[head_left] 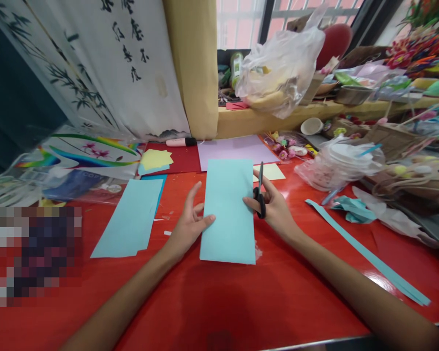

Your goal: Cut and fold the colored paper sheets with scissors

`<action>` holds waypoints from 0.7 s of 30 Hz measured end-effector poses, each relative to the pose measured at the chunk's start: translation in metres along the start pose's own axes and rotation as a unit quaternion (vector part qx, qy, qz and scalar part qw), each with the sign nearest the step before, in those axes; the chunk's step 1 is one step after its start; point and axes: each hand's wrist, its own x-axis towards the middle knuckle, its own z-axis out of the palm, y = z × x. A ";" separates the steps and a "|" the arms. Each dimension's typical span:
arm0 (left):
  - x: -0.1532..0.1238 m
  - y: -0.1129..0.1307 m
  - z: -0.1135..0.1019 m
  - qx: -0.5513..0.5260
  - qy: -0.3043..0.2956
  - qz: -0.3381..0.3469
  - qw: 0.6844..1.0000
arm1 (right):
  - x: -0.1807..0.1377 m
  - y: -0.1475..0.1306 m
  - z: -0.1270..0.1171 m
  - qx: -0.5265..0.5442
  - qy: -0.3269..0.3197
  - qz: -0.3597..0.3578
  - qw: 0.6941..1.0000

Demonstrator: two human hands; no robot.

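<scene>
Holding: blue sheet (227,212) pinched at opposite edges by left hand (190,222) and right hand (276,204), nearer than lilac paper (234,147).
Positioning: apparently in hand; for cutting, scissors (260,185), carried in right hand, must be turned.

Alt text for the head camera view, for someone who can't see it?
A left hand and a right hand hold a light blue sheet by its sides over a red table, scissors also in the right hand. More blue paper lies to the left, narrow blue paper to the right.
</scene>
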 end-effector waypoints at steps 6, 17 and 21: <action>-0.005 0.004 0.003 0.075 -0.025 0.025 0.997 | 0.000 -0.002 0.000 0.007 -0.010 0.006 1.000; -0.007 0.000 -0.002 0.112 -0.090 -0.003 0.990 | -0.001 -0.005 0.002 0.009 -0.025 0.013 1.000; -0.005 0.001 -0.006 0.127 -0.053 0.029 0.990 | 0.002 -0.004 0.001 0.029 0.003 -0.011 1.000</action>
